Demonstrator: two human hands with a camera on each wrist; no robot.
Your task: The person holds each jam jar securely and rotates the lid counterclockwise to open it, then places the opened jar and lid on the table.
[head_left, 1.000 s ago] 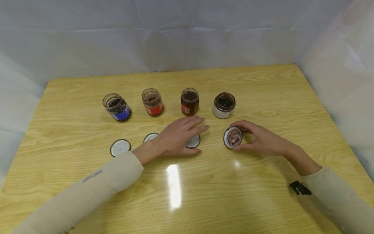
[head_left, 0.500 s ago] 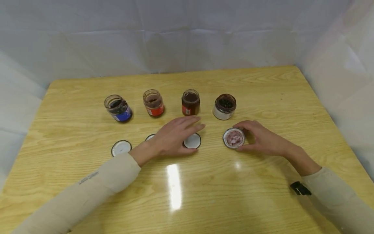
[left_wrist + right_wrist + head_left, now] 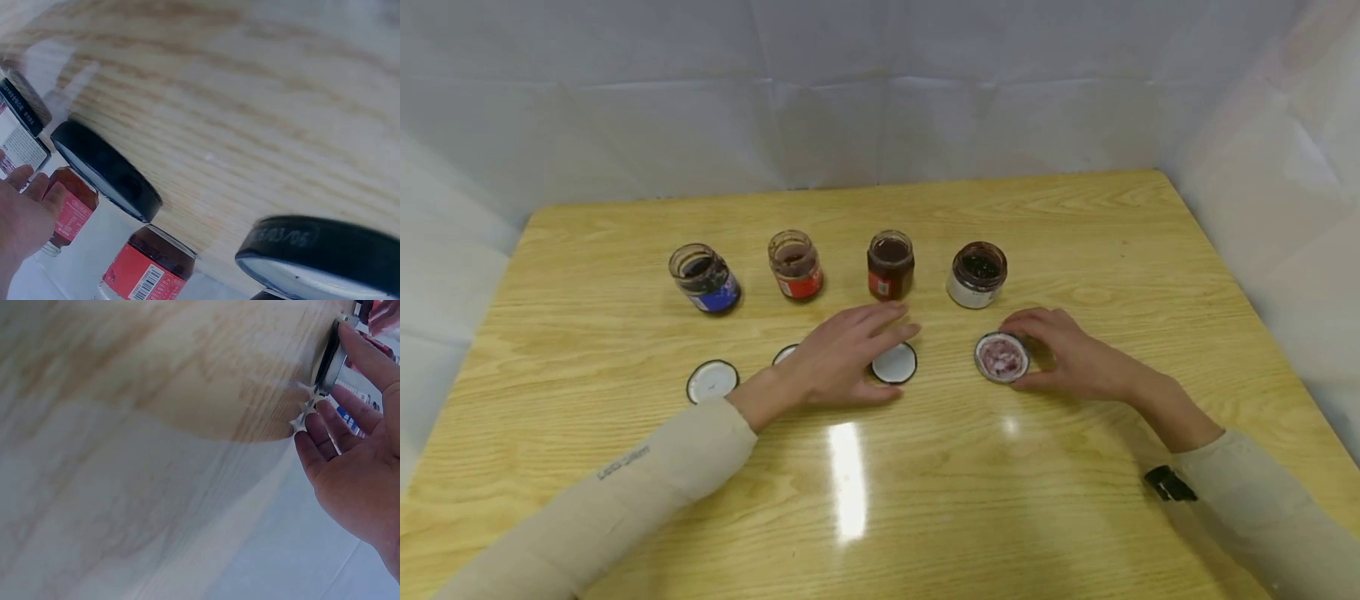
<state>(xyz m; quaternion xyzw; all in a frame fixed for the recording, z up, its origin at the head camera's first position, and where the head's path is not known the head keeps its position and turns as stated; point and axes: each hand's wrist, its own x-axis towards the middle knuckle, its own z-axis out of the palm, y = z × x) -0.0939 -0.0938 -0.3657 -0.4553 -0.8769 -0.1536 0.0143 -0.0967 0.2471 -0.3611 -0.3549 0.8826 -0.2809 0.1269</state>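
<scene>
My left hand (image 3: 842,354) is spread around a white-lined jar lid (image 3: 894,363). Its thumb lies by the lid's near edge and the fingers reach past the far side, with the lid's top uncovered. Between the thumb and fingers of my right hand (image 3: 1075,358) is another lid (image 3: 1002,357), inner side up and smeared with pinkish jam. In the right wrist view this lid (image 3: 331,359) stands edge-on at the fingertips. A third lid (image 3: 712,382) lies to the left, and one more lid (image 3: 785,353) is partly hidden behind my left hand.
Across the table (image 3: 970,500) stand open jars in a row: a blue-labelled jar (image 3: 706,279), a red-labelled jar (image 3: 796,267), a darker red-labelled jar (image 3: 891,267) and a white-labelled jar (image 3: 977,275). A pale sheet (image 3: 850,133) hangs behind the table.
The jam-smeared lid in my right hand has gone from tilted to lying flatter. My left hand has drawn slightly left, uncovering more of the lid by its fingers.
</scene>
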